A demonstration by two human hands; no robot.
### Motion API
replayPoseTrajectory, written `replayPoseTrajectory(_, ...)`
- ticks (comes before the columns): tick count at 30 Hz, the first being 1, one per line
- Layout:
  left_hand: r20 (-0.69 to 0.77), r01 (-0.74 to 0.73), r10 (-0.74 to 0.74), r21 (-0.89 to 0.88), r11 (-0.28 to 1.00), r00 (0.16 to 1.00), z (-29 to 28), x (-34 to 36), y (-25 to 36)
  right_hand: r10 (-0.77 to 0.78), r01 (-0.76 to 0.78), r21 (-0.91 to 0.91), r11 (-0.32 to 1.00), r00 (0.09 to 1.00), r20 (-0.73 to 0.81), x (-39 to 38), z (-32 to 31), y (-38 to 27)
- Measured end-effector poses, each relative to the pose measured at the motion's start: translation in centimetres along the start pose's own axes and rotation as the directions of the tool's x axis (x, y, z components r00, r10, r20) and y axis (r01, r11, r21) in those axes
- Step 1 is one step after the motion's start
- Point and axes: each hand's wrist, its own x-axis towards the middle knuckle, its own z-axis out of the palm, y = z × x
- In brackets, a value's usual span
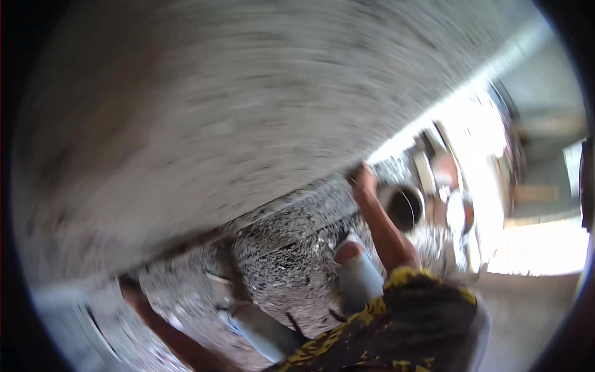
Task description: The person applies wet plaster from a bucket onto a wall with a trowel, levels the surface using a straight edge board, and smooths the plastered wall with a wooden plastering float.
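A long straight bar (263,212) lies along the lower part of a rough grey wall (229,118), slanting up to the right; motion blur hides its exact kind. My left hand (131,289) is closed at its lower left end, the fingers dark and smeared. At the upper right end, my right hand (364,181) is closed around it. Both arms are stretched wide apart. The wall's surface looks damp and streaked by blur.
Right of my right forearm stands a round bucket (401,206). Beyond it lie pale blocks (425,173) and other clutter beside a bright opening (480,124). Dark crumbly rubble (279,254) covers the ground around my legs. A pale stick-like piece (217,278) lies near my left leg.
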Motion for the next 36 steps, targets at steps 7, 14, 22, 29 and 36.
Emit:
replayPoseTrajectory(7, -0.055, -0.345, 0.407, 0.435, 0.832, 0.912, 5.2, -3.1, 8.6, -0.294, 0.266, -0.161, 0.950, 0.937, -0.187, 5.6, -4.9, -8.6)
replayPoseTrajectory(14, 0.088, -0.285, 0.281, 0.031, 0.958, 0.956, 5.6, -6.7, 16.2, -0.226, 0.216, -0.075, 0.974, 0.955, -0.191, 4.7, -5.4, -15.1)
replayPoseTrajectory(22, 0.043, -0.408, 0.406, 0.121, 0.905, 0.913, -6.9, 2.5, -0.7, -0.089, 0.088, 0.065, 0.994, 0.996, 0.004, -5.9, 2.7, 2.0)
replayPoseTrajectory(29, 0.058, -0.325, 0.322, 0.281, 0.903, 0.945, -3.1, -2.5, 13.2, -0.233, 0.223, -0.078, 0.972, 0.957, -0.175, -1.4, -1.5, -11.4)
replayPoseTrajectory(36, 0.028, -0.583, 0.585, 0.140, 0.801, 0.810, 0.9, -5.9, 20.3, -0.304, 0.285, -0.139, 0.948, 0.943, -0.139, 0.5, -3.9, -20.9)
